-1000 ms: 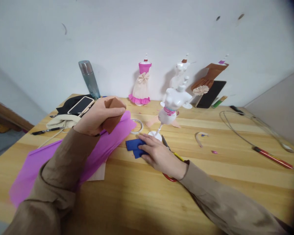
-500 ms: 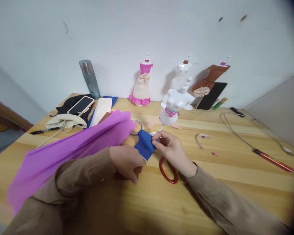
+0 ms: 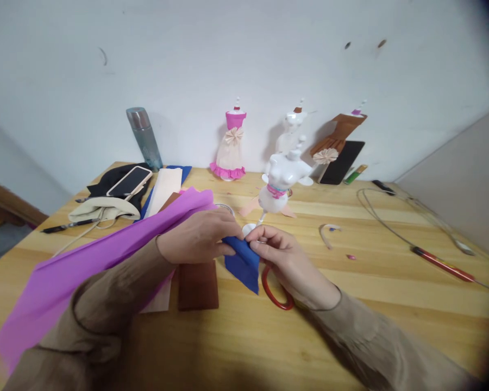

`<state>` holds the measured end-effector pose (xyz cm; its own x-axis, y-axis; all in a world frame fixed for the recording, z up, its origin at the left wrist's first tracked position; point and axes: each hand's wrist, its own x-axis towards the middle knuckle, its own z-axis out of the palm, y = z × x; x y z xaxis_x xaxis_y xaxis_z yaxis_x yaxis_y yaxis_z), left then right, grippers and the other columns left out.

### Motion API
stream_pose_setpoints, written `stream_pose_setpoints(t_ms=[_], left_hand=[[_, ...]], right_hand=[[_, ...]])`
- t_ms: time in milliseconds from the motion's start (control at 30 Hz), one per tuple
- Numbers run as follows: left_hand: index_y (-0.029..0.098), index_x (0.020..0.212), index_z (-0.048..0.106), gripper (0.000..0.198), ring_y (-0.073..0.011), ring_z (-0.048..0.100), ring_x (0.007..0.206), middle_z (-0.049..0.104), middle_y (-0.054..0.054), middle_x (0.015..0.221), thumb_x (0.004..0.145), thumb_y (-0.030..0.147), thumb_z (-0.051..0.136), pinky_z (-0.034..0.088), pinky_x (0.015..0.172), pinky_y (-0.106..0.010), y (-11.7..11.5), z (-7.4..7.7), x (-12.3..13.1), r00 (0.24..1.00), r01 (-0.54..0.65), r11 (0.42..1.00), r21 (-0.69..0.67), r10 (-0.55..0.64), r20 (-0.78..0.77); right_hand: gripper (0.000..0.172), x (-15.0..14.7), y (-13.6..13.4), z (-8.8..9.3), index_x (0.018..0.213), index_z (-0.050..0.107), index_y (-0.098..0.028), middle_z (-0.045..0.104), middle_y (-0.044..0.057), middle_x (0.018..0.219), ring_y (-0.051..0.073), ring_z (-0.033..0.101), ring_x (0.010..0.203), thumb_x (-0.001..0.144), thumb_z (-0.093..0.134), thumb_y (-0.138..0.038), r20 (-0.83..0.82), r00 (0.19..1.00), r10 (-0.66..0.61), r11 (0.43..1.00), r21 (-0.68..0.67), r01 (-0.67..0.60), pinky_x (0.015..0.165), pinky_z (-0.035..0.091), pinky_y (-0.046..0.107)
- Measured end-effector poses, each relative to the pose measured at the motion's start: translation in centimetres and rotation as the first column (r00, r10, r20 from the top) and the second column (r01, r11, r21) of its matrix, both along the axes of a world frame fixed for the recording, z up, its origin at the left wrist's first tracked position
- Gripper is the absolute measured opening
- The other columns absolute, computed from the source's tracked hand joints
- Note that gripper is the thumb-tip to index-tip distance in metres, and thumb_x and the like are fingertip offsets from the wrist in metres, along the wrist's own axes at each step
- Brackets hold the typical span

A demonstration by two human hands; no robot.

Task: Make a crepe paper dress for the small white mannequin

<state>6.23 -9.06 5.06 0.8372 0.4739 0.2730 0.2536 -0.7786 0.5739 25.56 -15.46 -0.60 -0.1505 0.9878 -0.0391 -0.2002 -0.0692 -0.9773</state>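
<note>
Both hands hold a small piece of blue paper (image 3: 243,264) along its upper edge, above the wooden table. My left hand (image 3: 199,236) pinches its left corner between thumb and fingers. Thumb and forefinger of my right hand (image 3: 287,260) grip the upper right corner. Under the right hand lie scissors with a red handle (image 3: 276,290), their blades hidden. Just behind the hands a white mannequin (image 3: 286,172) with a pink and blue band at its waist leans to the right. Magenta paper (image 3: 101,247) stretches beneath my left forearm.
A brown block (image 3: 198,285) lies near the front. Behind stand a pink-dressed mannequin (image 3: 230,144), a brown-dressed one (image 3: 338,133) and a bottle (image 3: 144,138). A phone (image 3: 129,181) is at left, a red-handled tool (image 3: 443,263) with a cable at right.
My left hand has moved up from below the blue paper and taken hold of its upper left corner. The paper now hangs lower, and the brown block has come into fuller view.
</note>
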Motion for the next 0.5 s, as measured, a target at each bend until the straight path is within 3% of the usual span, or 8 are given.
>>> stream_pose_setpoints(t_ms=[100, 167, 300, 433, 500], left_hand=[[0.018, 0.072, 0.067, 0.009, -0.0156, 0.053, 0.066, 0.063, -0.001, 0.069, 0.079, 0.014, 0.063, 0.039, 0.066, -0.028, -0.2, -0.7, 0.3, 0.981, -0.169, 0.979, -0.11, 0.178, 0.077], [0.018, 0.068, 0.063, 0.011, -0.0135, 0.05, 0.063, 0.061, 0.0, 0.066, 0.079, 0.018, 0.063, 0.037, 0.062, -0.026, -0.3, -1.0, 0.7, 0.965, -0.204, 0.958, -0.199, 0.231, 0.123], [0.016, 0.062, 0.059, 0.019, -0.0121, 0.045, 0.06, 0.053, 0.002, 0.059, 0.077, 0.027, 0.065, 0.034, 0.057, -0.025, 0.0, -2.0, 1.2, 0.958, -0.187, 0.9, -0.394, 0.255, 0.128], [0.013, 0.077, 0.065, 0.026, -0.012, 0.05, 0.059, 0.057, -0.001, 0.067, 0.077, 0.039, 0.068, 0.04, 0.055, -0.025, 1.0, -2.8, 1.0, 0.943, -0.091, 0.713, -0.695, 0.287, 0.171], [0.012, 0.079, 0.066, 0.03, -0.0116, 0.051, 0.057, 0.057, -0.001, 0.066, 0.076, 0.042, 0.07, 0.041, 0.054, -0.024, 1.4, -2.8, 0.8, 0.94, -0.072, 0.659, -0.749, 0.296, 0.171]], right_hand=[[0.032, 0.1, -0.4, 0.7, 0.095, 0.068, -0.022, 0.068, 0.003, 0.088, 0.017, 0.064, 0.077, 0.081, 0.069, -0.051, -0.004, 0.999, 0.041, 0.998, 0.047, -0.041, 0.068, 0.051, 0.029], [0.041, 0.2, -0.4, 0.8, 0.108, 0.066, -0.023, 0.07, 0.006, 0.101, 0.021, 0.066, 0.087, 0.08, 0.069, -0.053, 0.006, 0.998, 0.058, 0.996, 0.065, -0.058, 0.074, 0.054, 0.032], [0.037, 0.3, 0.3, -0.1, 0.098, 0.065, -0.021, 0.071, 0.004, 0.088, 0.019, 0.066, 0.075, 0.072, 0.078, -0.044, 0.098, 0.995, 0.029, 0.998, 0.053, -0.034, 0.07, 0.056, 0.034], [0.03, 0.7, 1.1, -0.9, 0.085, 0.064, -0.019, 0.07, 0.002, 0.076, 0.016, 0.065, 0.064, 0.071, 0.077, -0.041, 0.099, 0.995, 0.005, 1.0, -0.004, -0.005, 0.064, 0.055, 0.032], [0.03, 0.7, 1.2, -0.9, 0.084, 0.063, -0.019, 0.07, 0.002, 0.074, 0.016, 0.065, 0.062, 0.072, 0.077, -0.042, 0.074, 0.997, 0.015, 1.0, -0.018, -0.014, 0.062, 0.055, 0.032]])
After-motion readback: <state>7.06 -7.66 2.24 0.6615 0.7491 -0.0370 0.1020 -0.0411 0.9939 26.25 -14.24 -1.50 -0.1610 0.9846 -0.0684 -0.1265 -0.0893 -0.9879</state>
